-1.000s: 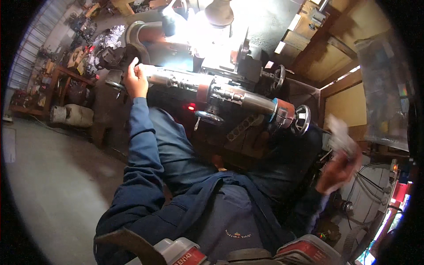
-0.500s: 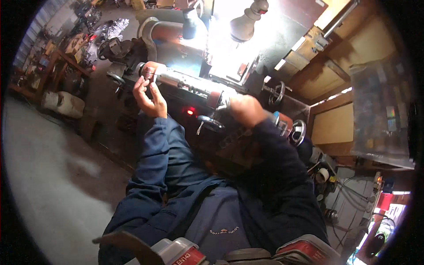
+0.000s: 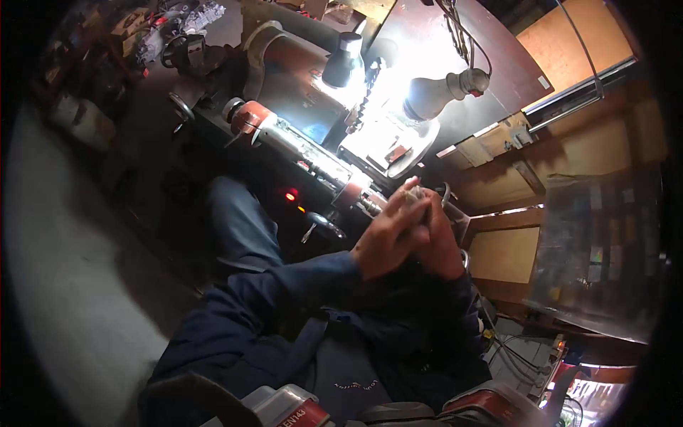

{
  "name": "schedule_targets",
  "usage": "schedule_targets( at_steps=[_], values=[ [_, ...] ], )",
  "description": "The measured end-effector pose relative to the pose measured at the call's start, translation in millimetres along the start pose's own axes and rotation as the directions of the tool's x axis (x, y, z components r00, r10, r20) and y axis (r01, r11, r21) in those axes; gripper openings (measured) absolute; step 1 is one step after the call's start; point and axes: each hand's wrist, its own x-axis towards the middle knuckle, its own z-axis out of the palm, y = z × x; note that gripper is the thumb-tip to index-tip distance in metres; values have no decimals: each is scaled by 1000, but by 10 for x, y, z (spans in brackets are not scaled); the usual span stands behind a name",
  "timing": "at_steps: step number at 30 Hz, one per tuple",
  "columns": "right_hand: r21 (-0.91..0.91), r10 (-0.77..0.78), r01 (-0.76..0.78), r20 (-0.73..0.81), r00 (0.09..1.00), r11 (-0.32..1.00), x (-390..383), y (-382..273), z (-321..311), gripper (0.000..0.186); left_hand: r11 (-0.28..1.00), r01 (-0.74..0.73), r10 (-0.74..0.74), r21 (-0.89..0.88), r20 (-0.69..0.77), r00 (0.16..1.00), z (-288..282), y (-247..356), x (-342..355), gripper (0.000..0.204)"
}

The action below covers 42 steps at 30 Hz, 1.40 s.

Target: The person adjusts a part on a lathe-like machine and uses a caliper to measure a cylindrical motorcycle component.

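My left hand (image 3: 388, 238) and my right hand (image 3: 440, 238) are together off the right end of the machine's long shaft assembly (image 3: 299, 149). Fingers of both are closed around a small pale greyish thing (image 3: 415, 192), mostly covered, so its kind does not show. The shaft assembly runs slantwise, with a red-brown block (image 3: 252, 117) at its left end and another red block (image 3: 348, 193) at its right. Neither hand rests on the shaft.
Two work lamps, a left one (image 3: 345, 64) and a right one (image 3: 434, 96), light the machine bed brightly. A handwheel (image 3: 327, 225) projects toward me at the front, beside glowing red lights (image 3: 290, 196). A clear plastic sheet (image 3: 597, 249) hangs at right.
My left hand has left the shaft's left end and come right to meet my right hand. My right hand has moved right and down, off the shaft's right end. The view has shifted.
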Motion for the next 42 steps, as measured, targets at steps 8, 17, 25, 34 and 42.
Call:
schedule_targets(
  at_steps=[8, 17, 25, 34, 42],
  values=[
    [514, 165, -206, 125, 978, 833, 529, 516, -406, 52, 734, 510, -631, -448, -173, 756, 322, -912, 654, 27],
    [512, 219, -268, 155, 963, 816, 1124, 2486, 74, 54, 854, 413, -351, 315, -237, 906, 483, -1031, 440, 26],
    [829, 136, -556, 545, 827, 62, 1357, 1828, 135, 66, 909, 409, -403, 83, -80, 912, 357, -900, 598, 21],
    [311, -162, 169, -48, 986, 935, 1326, 2055, 190, 44, 865, 500, -500, 38, -3, 866, 399, -887, 673, 19],
    [853, 37, -521, 520, 854, 30, 1379, 1622, 116, 37, 854, 520, -520, -23, -8, 854, 416, -893, 651, 22]
  ],
)
